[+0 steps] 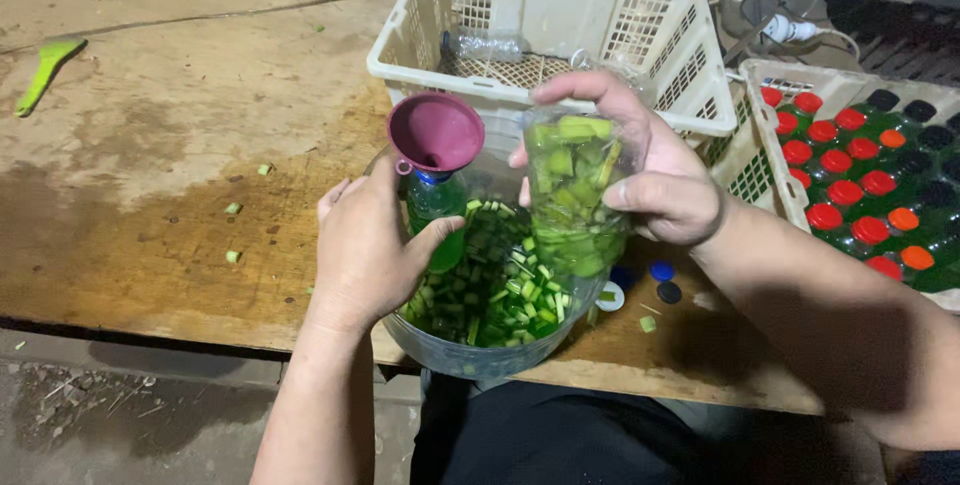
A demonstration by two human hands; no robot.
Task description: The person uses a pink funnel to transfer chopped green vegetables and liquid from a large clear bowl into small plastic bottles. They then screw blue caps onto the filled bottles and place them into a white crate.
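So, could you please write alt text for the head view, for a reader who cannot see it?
Over a bowl of chopped green stalks, the left hand grips a green bottle topped with a maroon funnel, while the right hand holds a clear cup of green pieces. A white basket and a crate of capped bottles stand on the wooden table.

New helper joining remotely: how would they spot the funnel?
Find the white basket on the wooden table. In front of it, the left hand grips a green bottle over a bowl. The funnel tops that bottle, the only maroon thing.
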